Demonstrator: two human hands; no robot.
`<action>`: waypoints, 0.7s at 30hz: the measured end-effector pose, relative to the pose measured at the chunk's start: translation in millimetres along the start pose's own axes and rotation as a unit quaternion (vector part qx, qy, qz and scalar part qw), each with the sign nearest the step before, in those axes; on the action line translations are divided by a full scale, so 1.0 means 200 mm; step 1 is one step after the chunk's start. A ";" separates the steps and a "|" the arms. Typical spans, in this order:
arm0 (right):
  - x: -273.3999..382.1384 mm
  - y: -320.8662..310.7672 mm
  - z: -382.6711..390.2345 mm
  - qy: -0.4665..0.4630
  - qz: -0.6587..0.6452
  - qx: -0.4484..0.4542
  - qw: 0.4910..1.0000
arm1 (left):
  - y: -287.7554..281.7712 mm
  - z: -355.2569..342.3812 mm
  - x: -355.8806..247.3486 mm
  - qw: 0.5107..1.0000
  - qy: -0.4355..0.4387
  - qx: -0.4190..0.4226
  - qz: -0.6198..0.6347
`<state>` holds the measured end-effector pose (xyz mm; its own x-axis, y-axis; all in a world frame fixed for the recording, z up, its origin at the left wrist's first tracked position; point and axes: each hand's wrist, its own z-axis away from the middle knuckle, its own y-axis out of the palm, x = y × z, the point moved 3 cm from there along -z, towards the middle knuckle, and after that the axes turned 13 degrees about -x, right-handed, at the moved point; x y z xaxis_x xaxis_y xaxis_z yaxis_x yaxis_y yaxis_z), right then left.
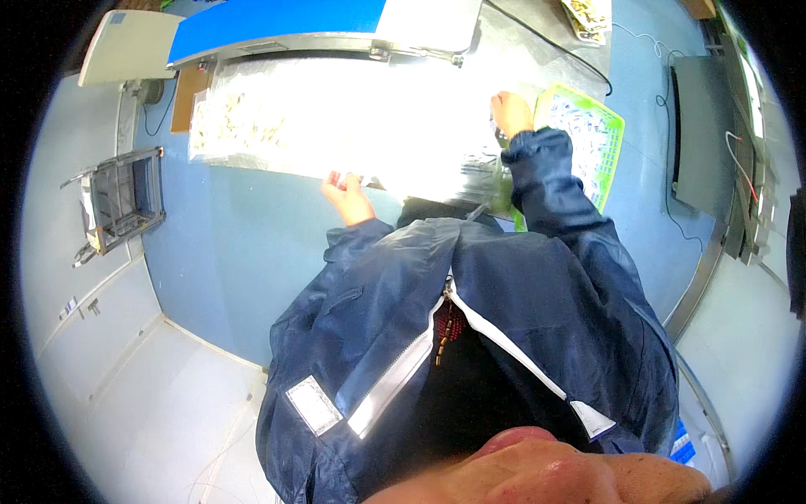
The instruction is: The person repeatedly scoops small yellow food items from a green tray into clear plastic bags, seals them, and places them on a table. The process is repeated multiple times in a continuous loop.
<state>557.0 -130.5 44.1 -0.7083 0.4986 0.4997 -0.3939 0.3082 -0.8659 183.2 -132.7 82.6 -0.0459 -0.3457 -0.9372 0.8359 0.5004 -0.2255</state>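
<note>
Blocked at the far side of the grey worktop (514, 52) by the long blue-and-white machine (277, 25); hemmed in right of the navy-cuffed right hand (513, 112) by the green-rimmed plastic basket (620, 139); open over the blue floor (243, 231) left of the left hand (348, 199).

From the wearer's head, one fisheye view looks steeply down past the jacket (546, 265) toward the hands (514, 113)

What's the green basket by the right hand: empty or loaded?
Loaded: many small white and blue pieces show inside the green basket. Cannot tell how deep they go from this overhead view.
</note>
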 end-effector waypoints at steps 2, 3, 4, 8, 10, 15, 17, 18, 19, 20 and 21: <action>0.06 -0.21 0.11 -0.024 0.001 -0.038 0.999 | 0.10 0.14 -0.11 0.991 0.047 0.123 -0.013; 0.11 -0.32 0.17 -0.045 -0.028 -0.052 0.997 | 0.16 0.20 -0.17 0.975 0.065 0.208 -0.028; 0.15 -0.37 0.23 0.022 -0.118 0.006 0.993 | 0.24 0.27 -0.22 0.956 0.058 0.285 -0.044; 0.41 -0.56 0.45 -0.092 -0.281 0.072 0.953 | 0.55 0.48 -0.38 0.861 0.021 0.502 -0.076; 0.44 -0.64 0.50 -0.124 -0.242 0.036 0.962 | 0.68 0.52 -0.42 0.845 -0.041 0.517 -0.127; 0.35 -0.73 0.51 0.096 -0.217 -0.015 0.971 | 0.73 0.62 -0.51 0.861 -0.049 0.500 -0.080; 0.34 -0.75 0.51 0.121 -0.327 -0.088 0.933 | 0.75 0.66 -0.53 0.874 0.007 0.480 -0.078; 0.33 -0.75 0.51 0.138 -0.382 -0.119 0.906 | 0.76 0.67 -0.53 0.875 0.025 0.473 -0.095; 0.32 -0.74 0.52 0.138 -0.405 -0.084 0.900 | 0.77 0.68 -0.50 0.876 -0.082 0.467 -0.090; 0.31 -0.73 0.52 0.131 -0.439 -0.056 0.887 | 0.77 0.68 -0.47 0.864 -0.191 0.457 -0.085; 0.29 -0.73 0.51 0.110 -0.481 -0.017 0.869 | 0.77 0.68 -0.44 0.838 -0.299 0.453 -0.051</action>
<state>513.1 -228.5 196.6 0.0709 0.1382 0.9879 -0.7222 0.6902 -0.0447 390.5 -134.1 166.2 -0.0857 -0.8221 -0.5628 0.9292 -0.2698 0.2527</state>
